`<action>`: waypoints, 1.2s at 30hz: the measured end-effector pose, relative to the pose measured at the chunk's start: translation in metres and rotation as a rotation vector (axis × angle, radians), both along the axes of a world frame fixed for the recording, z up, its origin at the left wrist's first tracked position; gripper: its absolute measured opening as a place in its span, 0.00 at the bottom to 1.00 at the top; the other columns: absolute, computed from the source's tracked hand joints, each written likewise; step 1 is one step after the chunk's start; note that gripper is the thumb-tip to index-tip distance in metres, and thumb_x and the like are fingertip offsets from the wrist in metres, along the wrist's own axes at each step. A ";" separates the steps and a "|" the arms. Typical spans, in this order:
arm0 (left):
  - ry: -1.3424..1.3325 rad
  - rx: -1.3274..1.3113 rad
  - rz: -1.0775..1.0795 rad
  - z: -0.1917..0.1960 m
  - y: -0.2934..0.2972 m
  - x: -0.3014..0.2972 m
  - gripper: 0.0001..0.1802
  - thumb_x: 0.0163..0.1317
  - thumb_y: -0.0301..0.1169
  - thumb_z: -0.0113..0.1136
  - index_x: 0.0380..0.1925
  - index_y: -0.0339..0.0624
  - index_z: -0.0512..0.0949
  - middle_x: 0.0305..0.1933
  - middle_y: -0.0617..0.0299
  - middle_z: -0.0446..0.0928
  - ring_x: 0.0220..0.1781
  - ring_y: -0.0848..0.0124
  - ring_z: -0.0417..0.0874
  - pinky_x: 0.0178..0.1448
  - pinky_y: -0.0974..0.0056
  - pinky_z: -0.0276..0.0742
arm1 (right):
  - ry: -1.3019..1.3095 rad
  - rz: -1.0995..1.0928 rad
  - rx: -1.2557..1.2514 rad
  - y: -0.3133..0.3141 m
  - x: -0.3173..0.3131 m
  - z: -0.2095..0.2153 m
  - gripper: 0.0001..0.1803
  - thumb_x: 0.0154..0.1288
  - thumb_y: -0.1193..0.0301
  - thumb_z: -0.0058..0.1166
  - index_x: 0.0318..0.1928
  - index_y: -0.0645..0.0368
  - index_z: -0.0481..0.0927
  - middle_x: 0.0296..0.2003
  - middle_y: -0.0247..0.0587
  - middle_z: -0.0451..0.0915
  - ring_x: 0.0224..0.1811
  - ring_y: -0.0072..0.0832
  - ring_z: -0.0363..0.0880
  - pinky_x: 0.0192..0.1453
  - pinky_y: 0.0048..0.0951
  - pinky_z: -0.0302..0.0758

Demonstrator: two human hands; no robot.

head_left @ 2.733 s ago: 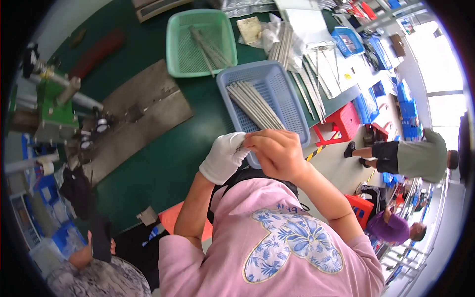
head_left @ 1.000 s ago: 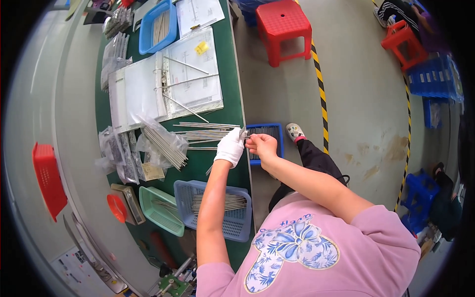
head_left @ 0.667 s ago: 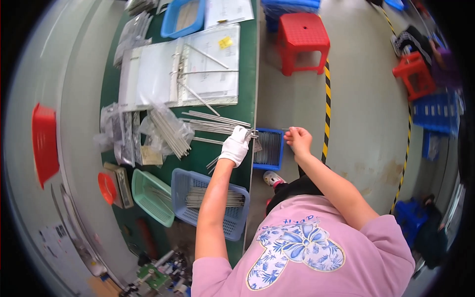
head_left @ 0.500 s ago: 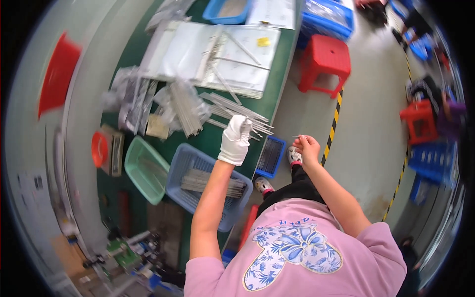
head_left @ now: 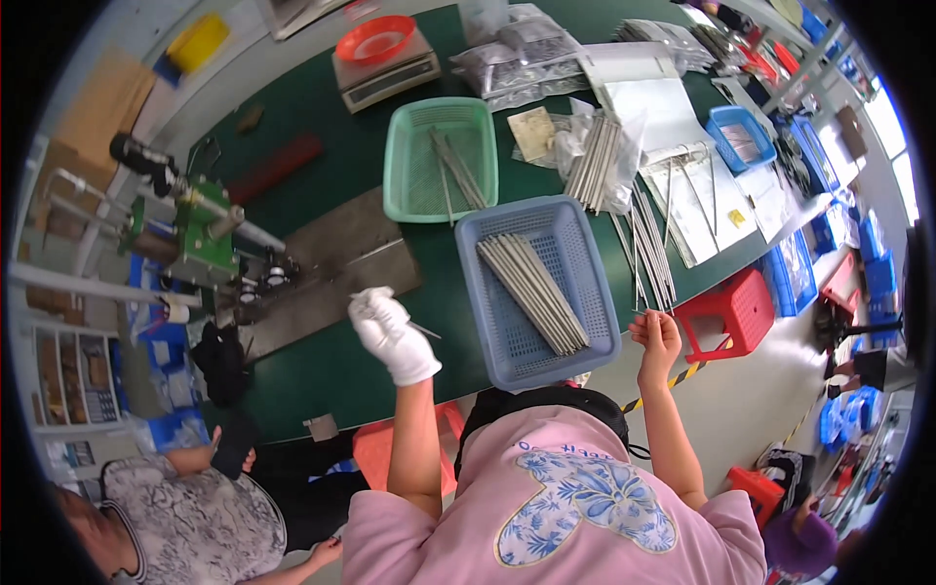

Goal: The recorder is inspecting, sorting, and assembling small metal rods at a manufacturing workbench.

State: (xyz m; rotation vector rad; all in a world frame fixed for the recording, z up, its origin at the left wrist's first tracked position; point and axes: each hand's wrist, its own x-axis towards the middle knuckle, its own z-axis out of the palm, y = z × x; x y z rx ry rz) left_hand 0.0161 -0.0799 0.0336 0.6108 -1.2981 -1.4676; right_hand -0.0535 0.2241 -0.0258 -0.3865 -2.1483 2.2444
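Note:
My left hand (head_left: 392, 336), in a white glove, is closed above the near table edge, left of the blue basket (head_left: 612, 327). A thin metal rod (head_left: 425, 332) sticks out of its right side; the rest is hidden in the glove. To the right of the basket, my bare right hand (head_left: 659, 339) pinches a thin pin-like piece, barely visible at the fingertips. A bundle of grey metal rods (head_left: 531, 292) lies in the basket. More loose rods (head_left: 655, 244) lie on the table just beyond my right hand.
A green basket (head_left: 394, 146) with a few rods stands behind the blue one. At left is a green hand press (head_left: 200, 229) by a metal plate (head_left: 336, 263). Farther back is a scale (head_left: 390, 78) with a red dish. Another person (head_left: 195, 507) sits at lower left; red stools (head_left: 726, 312) stand nearby.
My view has swung left, toward the press. The gloved left hand has moved from the loose rods to the left side of the blue basket. My right hand still pinches the thin piece.

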 end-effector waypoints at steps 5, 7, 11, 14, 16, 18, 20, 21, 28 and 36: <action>0.007 0.062 -0.179 -0.056 0.001 0.007 0.08 0.65 0.33 0.43 0.32 0.41 0.67 0.28 0.67 0.68 0.23 0.84 0.64 0.30 0.78 0.62 | 0.081 0.178 0.041 -0.046 0.003 0.014 0.09 0.65 0.69 0.46 0.36 0.64 0.74 0.27 0.36 0.78 0.25 0.19 0.76 0.30 0.17 0.71; -0.034 0.009 -0.235 -0.061 0.004 0.008 0.07 0.65 0.31 0.44 0.32 0.40 0.67 0.29 0.66 0.68 0.24 0.82 0.67 0.31 0.77 0.65 | 0.094 0.234 0.053 -0.059 0.009 0.014 0.09 0.65 0.70 0.45 0.36 0.64 0.74 0.27 0.36 0.78 0.26 0.19 0.76 0.31 0.17 0.71; -0.063 -0.070 -0.411 -0.057 0.004 0.013 0.05 0.64 0.25 0.42 0.32 0.37 0.67 0.30 0.62 0.70 0.27 0.78 0.71 0.35 0.74 0.68 | 0.161 0.391 0.087 -0.087 0.023 0.023 0.07 0.65 0.73 0.43 0.36 0.65 0.72 0.27 0.36 0.78 0.27 0.18 0.76 0.33 0.18 0.71; -0.088 -0.122 -0.504 -0.048 0.006 0.020 0.04 0.63 0.24 0.43 0.30 0.36 0.68 0.30 0.61 0.70 0.28 0.76 0.72 0.36 0.72 0.69 | 0.283 0.525 0.148 -0.115 0.027 0.051 0.06 0.66 0.75 0.41 0.36 0.64 0.70 0.28 0.37 0.79 0.29 0.22 0.78 0.33 0.21 0.72; -0.113 -0.154 -0.554 -0.044 0.010 0.025 0.04 0.63 0.23 0.44 0.30 0.36 0.68 0.29 0.60 0.70 0.29 0.74 0.73 0.36 0.71 0.70 | 0.590 0.746 0.361 -0.134 0.025 0.077 0.03 0.62 0.78 0.43 0.36 0.62 0.69 0.29 0.40 0.79 0.29 0.30 0.79 0.31 0.26 0.74; -0.161 -0.268 -0.596 -0.042 0.015 0.029 0.03 0.61 0.22 0.46 0.29 0.37 0.68 0.27 0.59 0.70 0.28 0.71 0.73 0.36 0.69 0.70 | 0.718 0.827 0.418 -0.155 0.023 0.098 0.03 0.60 0.78 0.44 0.36 0.61 0.69 0.28 0.41 0.78 0.28 0.34 0.78 0.30 0.28 0.73; -0.160 -0.320 -0.594 -0.039 0.017 0.030 0.01 0.60 0.22 0.48 0.30 0.37 0.69 0.27 0.58 0.70 0.27 0.69 0.73 0.35 0.68 0.70 | 0.849 0.913 0.479 -0.167 0.020 0.109 0.04 0.58 0.78 0.46 0.35 0.60 0.69 0.27 0.42 0.78 0.26 0.38 0.78 0.28 0.30 0.73; -0.189 -0.350 -0.603 -0.035 0.019 0.031 0.01 0.59 0.23 0.49 0.30 0.37 0.69 0.27 0.58 0.70 0.27 0.67 0.73 0.34 0.68 0.69 | 0.862 0.987 0.558 -0.171 0.019 0.112 0.04 0.58 0.80 0.46 0.35 0.62 0.69 0.28 0.43 0.78 0.27 0.39 0.78 0.30 0.30 0.74; -0.215 -0.384 -0.608 -0.031 0.016 0.033 0.03 0.57 0.24 0.52 0.31 0.38 0.70 0.27 0.55 0.68 0.25 0.58 0.71 0.30 0.63 0.67 | 0.854 1.101 0.671 -0.182 0.020 0.108 0.05 0.56 0.81 0.47 0.35 0.62 0.71 0.28 0.42 0.78 0.27 0.39 0.77 0.30 0.30 0.74; -0.258 -0.352 -0.629 -0.032 0.007 0.033 0.03 0.57 0.25 0.51 0.31 0.37 0.69 0.27 0.53 0.69 0.27 0.54 0.71 0.32 0.61 0.68 | 0.915 1.118 0.731 -0.194 0.019 0.111 0.05 0.54 0.81 0.48 0.33 0.62 0.71 0.27 0.42 0.77 0.26 0.39 0.77 0.28 0.30 0.74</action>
